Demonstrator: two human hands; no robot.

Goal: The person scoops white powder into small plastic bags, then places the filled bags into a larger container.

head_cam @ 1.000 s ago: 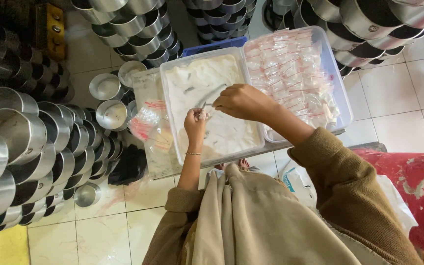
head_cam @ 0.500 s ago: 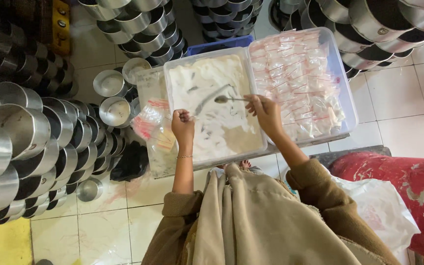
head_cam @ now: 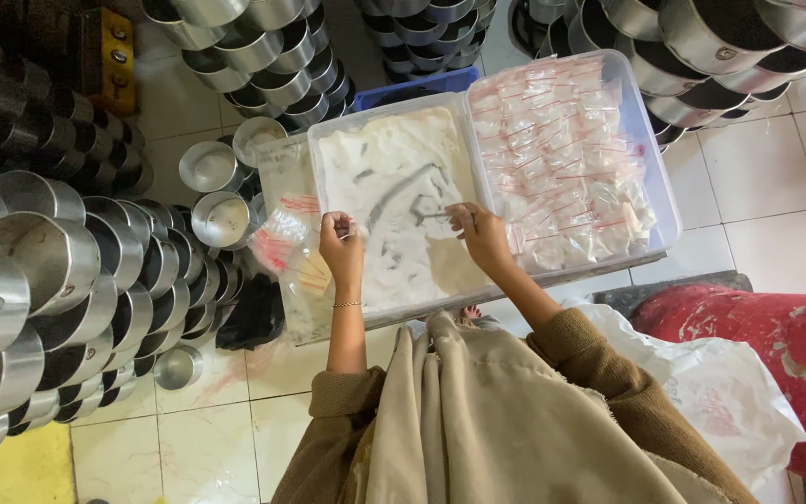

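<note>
I look down on a clear plastic tray [head_cam: 328, 140] with white powder [head_cam: 394, 168] spread across it. My right hand [head_cam: 479, 233] grips a metal spoon [head_cam: 429, 217] whose bowl rests in the powder near the tray's middle. At the tray's left side my left hand [head_cam: 340, 241] pinches a small clear bag [head_cam: 358, 230]. A second clear tray [head_cam: 669, 201] to the right is filled with several small sealed bags of white powder [head_cam: 562, 149] with red strips.
Stacks of metal pots [head_cam: 39, 280] crowd the left, with more pots [head_cam: 263, 56] along the top. A pile of unfilled small bags [head_cam: 286, 247] lies left of the powder tray. A red cloth [head_cam: 776, 345] and a white plastic sheet [head_cam: 701, 392] are at lower right.
My right hand moved away from my left hand, down and to the right, and carried the spoon back into the powder. My left hand lowered a little with the small bag.
</note>
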